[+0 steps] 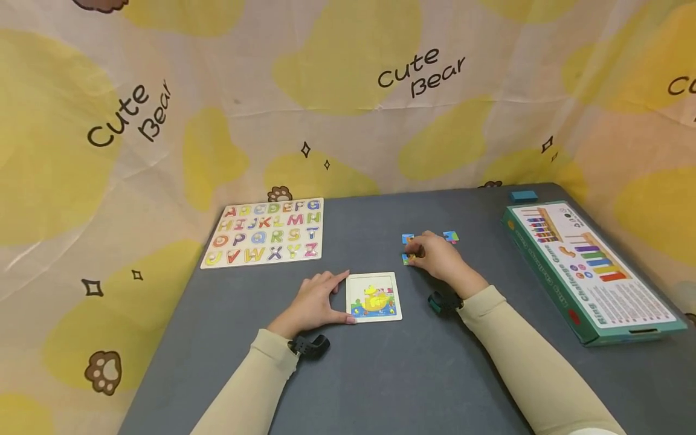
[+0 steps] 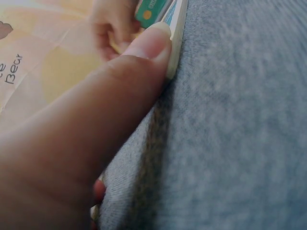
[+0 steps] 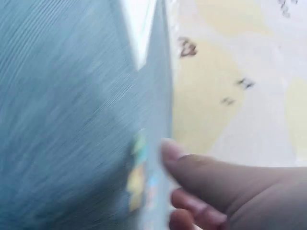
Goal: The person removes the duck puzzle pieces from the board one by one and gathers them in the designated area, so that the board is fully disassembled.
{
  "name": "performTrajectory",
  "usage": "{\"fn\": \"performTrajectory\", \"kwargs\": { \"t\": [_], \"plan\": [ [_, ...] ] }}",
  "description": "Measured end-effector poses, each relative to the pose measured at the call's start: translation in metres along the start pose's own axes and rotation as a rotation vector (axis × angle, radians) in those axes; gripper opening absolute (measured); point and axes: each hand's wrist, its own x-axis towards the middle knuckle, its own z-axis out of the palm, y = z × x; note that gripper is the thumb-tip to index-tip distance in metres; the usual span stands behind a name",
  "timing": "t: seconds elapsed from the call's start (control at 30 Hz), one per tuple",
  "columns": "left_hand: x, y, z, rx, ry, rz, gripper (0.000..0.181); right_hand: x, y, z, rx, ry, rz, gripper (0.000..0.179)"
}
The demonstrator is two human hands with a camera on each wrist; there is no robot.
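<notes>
A square wooden puzzle board (image 1: pixel 374 318) with a yellow duck picture lies on the grey table. My left hand (image 1: pixel 318 300) holds its left side, with the thumb at the near corner and the index finger at the far one. The left thumb (image 2: pixel 115 81) rests against the board's edge in the left wrist view. My right hand (image 1: pixel 437 257) hovers at several small puzzle pieces (image 1: pixel 451 237), partly covering some. Its thumb (image 3: pixel 192 167) stands apart from the blurred pieces (image 3: pixel 136 187) in the right wrist view, and I see nothing held.
An alphabet board (image 1: pixel 263 233) lies at the back left. To the right is a green-edged game box (image 1: pixel 592 266), with a small blue block (image 1: pixel 524 196) behind it. A printed cloth (image 1: pixel 348 90) hangs behind the table (image 1: pixel 370 386).
</notes>
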Motion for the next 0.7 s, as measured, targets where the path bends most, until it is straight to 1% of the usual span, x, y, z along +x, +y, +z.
{"fn": "performTrajectory", "kwargs": {
  "t": [0.07, 0.13, 0.23, 0.3, 0.33, 0.4, 0.5, 0.57, 0.7],
  "plan": [
    [-0.001, 0.0, 0.002, 0.008, -0.004, -0.001, 0.109, -0.004, -0.014, -0.003, 0.019, 0.012, -0.013, 0.029],
    [0.0, 0.0, 0.003, 0.013, -0.003, 0.0, 0.109, -0.01, -0.032, -0.004, 0.032, 0.006, -0.07, 0.027],
    [0.001, 0.0, 0.004, 0.016, 0.001, 0.005, 0.108, -0.021, -0.06, 0.002, 0.024, -0.076, -0.188, 0.022],
    [0.002, 0.0, 0.004, 0.015, 0.003, 0.004, 0.107, -0.029, -0.075, 0.011, -0.011, -0.151, -0.263, 0.021],
    [0.002, 0.0, 0.004, 0.018, 0.004, 0.004, 0.107, -0.033, -0.081, 0.017, -0.032, -0.182, -0.281, 0.022],
    [0.003, 0.0, 0.004, 0.019, 0.005, 0.004, 0.106, -0.039, -0.087, 0.029, -0.064, -0.236, -0.301, 0.027],
    [0.002, -0.001, 0.003, 0.02, -0.001, 0.0, 0.106, -0.044, -0.089, 0.043, -0.088, -0.273, -0.306, 0.032],
    [0.001, -0.001, 0.002, 0.021, -0.002, -0.002, 0.106, -0.046, -0.088, 0.048, -0.084, -0.277, -0.306, 0.033],
    [0.0, 0.0, 0.0, 0.023, -0.003, -0.011, 0.106, -0.048, -0.088, 0.052, -0.066, -0.249, -0.311, 0.027]
  ]
}}
